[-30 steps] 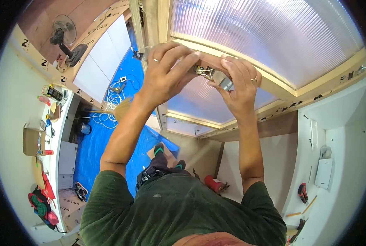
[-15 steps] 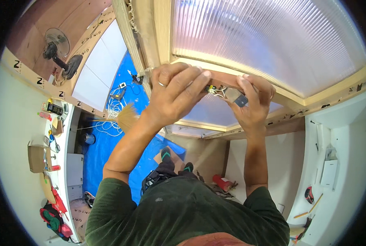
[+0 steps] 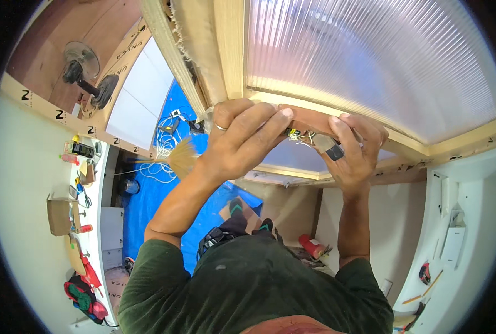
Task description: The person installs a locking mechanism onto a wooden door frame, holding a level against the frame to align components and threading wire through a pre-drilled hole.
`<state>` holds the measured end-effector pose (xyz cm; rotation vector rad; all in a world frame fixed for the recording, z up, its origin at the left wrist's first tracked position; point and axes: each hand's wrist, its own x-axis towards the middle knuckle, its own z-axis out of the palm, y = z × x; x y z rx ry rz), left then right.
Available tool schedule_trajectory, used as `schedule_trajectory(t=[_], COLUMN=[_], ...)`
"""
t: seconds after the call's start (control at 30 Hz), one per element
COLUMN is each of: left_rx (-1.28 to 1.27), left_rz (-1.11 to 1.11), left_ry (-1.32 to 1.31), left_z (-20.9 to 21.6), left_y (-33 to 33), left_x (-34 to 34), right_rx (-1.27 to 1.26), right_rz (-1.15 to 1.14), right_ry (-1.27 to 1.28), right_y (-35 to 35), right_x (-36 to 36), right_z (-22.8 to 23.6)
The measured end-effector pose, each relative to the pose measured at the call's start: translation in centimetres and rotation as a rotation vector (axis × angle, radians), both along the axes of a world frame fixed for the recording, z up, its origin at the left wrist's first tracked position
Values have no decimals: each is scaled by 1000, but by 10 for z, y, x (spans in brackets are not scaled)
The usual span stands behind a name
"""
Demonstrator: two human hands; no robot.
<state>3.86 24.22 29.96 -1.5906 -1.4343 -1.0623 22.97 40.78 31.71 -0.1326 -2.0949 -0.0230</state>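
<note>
A short brown strip of wood [image 3: 310, 119] lies along the lower rail of a pale wooden frame [image 3: 337, 111] that holds a ribbed translucent panel [image 3: 359, 61]. My left hand [image 3: 242, 133], with a ring on one finger, is closed on the strip's left end. At its other end my right hand [image 3: 354, 146] pinches the strip between fingers and thumb. A flat greyish piece with a dark block [image 3: 333, 150] shows beneath the right fingers; its kind is unclear. Thin white wires [image 3: 299, 137] and a small yellow-and-black part show between the hands, below the strip.
Blue sheeting [image 3: 159, 217] covers floor at left, with coiled white cable [image 3: 164, 146] and a straw broom [image 3: 182, 158] on it. A fan [image 3: 86, 75] stands far left. Shelves with tools line both sides; a tape measure [image 3: 424, 273] lies right. A red cylinder [image 3: 311, 245] is near my feet.
The view has shifted, so the surroundings sit slightly right and lower. Both hands keep their hold on the strip, with little visible movement along the frame.
</note>
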Motion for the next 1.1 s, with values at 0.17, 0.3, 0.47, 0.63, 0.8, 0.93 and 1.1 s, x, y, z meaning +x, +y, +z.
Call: schedule_trajectory(t=[0.17,0.3,0.47,0.63,0.8,0.93,1.1], left_rx=[-13,14,-45,-42,-32,-19,-16], left_rz=[-24,-76,-55,-62,-79,-17,-29], left_ry=[-8,-10,-17,-27,-49,-69,-80], left_z=[6,9,8,8,9,5,-10], left_y=[-5,-9,-19,-27,-31,-36,-46], left_x=[-8,-15,-23,-32,-33,-34,-28], right_rx=[28,27,49,77,71,102,110], right_rz=[9,8,2,34,40,47,116], right_ry=[64,80,82,118,92,107,95], right_y=[-1,-8,-14,-16,-22,-26,-31], right_x=[-12,-19,-28,-40,-42,-53,-40], right_z=[-4,-5,-9,-15,-14,-11,-9])
